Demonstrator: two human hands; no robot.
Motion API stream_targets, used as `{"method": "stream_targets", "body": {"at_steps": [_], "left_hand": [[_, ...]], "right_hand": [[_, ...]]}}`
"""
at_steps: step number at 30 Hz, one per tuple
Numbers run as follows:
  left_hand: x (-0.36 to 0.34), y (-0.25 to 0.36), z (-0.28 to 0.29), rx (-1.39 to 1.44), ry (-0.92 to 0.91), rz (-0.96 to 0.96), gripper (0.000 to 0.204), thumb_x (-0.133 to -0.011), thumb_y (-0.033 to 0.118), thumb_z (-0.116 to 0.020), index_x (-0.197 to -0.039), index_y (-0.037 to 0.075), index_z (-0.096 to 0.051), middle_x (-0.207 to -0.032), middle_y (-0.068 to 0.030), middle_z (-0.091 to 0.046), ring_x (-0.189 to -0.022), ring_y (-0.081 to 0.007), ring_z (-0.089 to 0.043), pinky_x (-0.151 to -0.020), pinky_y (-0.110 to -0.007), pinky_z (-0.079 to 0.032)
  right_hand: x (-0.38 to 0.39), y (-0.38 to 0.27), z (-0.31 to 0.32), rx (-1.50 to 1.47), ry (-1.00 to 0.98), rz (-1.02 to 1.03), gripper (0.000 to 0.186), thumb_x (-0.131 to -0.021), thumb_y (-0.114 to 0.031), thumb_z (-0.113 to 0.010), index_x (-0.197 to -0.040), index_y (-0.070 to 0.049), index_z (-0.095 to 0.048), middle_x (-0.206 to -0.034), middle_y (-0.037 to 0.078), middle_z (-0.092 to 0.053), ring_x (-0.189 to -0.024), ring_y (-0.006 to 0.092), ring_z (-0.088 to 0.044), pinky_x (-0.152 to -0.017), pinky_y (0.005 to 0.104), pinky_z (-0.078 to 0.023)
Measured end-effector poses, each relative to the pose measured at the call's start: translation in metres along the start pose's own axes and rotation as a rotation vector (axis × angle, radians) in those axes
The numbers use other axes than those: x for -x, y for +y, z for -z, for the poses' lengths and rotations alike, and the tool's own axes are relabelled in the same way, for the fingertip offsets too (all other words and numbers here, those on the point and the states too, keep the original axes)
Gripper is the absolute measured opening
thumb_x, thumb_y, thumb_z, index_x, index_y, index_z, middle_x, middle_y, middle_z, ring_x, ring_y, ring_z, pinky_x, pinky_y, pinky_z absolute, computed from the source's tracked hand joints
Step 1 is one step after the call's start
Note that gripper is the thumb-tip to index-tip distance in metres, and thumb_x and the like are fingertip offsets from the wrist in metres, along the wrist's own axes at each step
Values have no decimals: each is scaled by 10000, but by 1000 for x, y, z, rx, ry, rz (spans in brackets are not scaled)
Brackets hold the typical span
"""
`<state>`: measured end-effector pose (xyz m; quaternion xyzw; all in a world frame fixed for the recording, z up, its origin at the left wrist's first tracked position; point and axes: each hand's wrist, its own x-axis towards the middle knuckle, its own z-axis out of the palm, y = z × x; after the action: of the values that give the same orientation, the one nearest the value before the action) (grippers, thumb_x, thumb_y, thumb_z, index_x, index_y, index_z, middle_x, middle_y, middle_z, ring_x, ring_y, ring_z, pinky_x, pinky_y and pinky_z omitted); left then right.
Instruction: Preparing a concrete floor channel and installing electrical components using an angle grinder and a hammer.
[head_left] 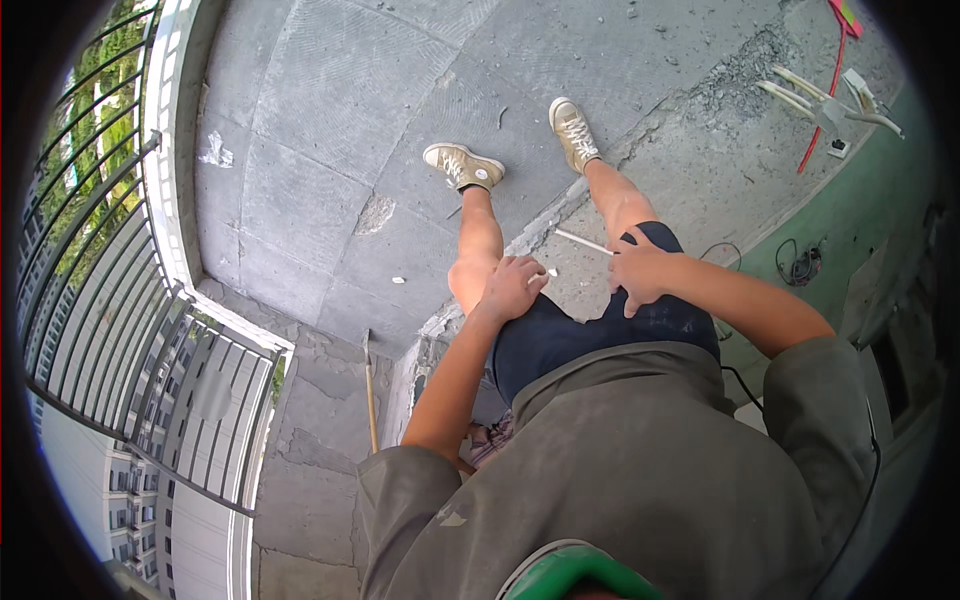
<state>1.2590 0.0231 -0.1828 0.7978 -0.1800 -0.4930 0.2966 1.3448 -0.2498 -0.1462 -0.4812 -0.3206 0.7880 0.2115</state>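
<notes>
My left hand (515,287) lies on my left thigh near the knee, fingers loosely spread over the dark shorts (590,335). My right hand (640,272) rests on my right thigh with its fingers apart. Between the legs, a thin white rod (583,241) runs up to the right hand's fingers; whether they touch it cannot be told. A small white chip (553,272) shows beside the left fingertips. Both feet, in tan lace-up shoes (465,167), are on the grey tiled floor (330,120).
A wooden-handled tool (371,400) stands at the left. Metal railings (95,250) border the left side. At the far right, pale pipes (800,95) and a red conduit (838,75) stick up near rubble (745,75). Coiled wires (800,265) hang on the green wall (850,225).
</notes>
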Motion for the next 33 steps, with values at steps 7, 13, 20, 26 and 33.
{"method": "stream_targets", "body": {"at_steps": [7, 13, 20, 26, 33], "left_hand": [[127, 0, 44, 1411, 989, 687, 376, -890, 297, -542, -1207, 101, -487, -1117, -53, -558, -1018, -143, -496, -829, -315, -406], [255, 3, -81, 888, 1059, 906, 236, -790, 206, -602, -946, 34, -642, -920, -129, -654, -840, -234, -622, -758, -339, -477], [247, 43, -184, 1328, 1165, 1091, 153, -756, 133, -581, -873, 38, -612, -749, -78, -612, -711, -178, -588, -646, -337, -478], [245, 30, -161, 1341, 1082, 1183, 363, -708, 69, -568, -1067, 111, -590, -1075, -163, -604, -1009, -311, -573, -849, -389, -456], [310, -39, -98, 1207, 1397, 997, 231, -765, 247, -620, -923, 80, -644, -899, -137, -656, -848, -256, -631, -734, -356, -492]], "right_hand": [[78, 17, 33, 262, 1222, -291, 446, -703, -65, -586, -1143, -113, -532, -1097, 116, -551, -1131, 289, -471, -952, 448, -359], [167, -81, 32, 347, 1086, -243, 485, -657, -34, -599, -1135, -84, -528, -1073, 163, -559, -1026, 351, -515, -872, 414, -432], [180, -104, 49, 628, 864, -372, 461, -664, -153, -680, -1110, -91, -576, -1057, 151, -599, -988, 325, -568, -863, 395, -460], [144, -207, 122, 732, 725, -403, 464, -676, -195, -693, -1114, -81, -591, -1052, 156, -628, -987, 290, -597, -859, 377, -473], [104, -310, 187, 694, 888, -280, 417, -710, -194, -663, -1095, -46, -603, -1022, 160, -642, -950, 294, -615, -842, 371, -482]]}}
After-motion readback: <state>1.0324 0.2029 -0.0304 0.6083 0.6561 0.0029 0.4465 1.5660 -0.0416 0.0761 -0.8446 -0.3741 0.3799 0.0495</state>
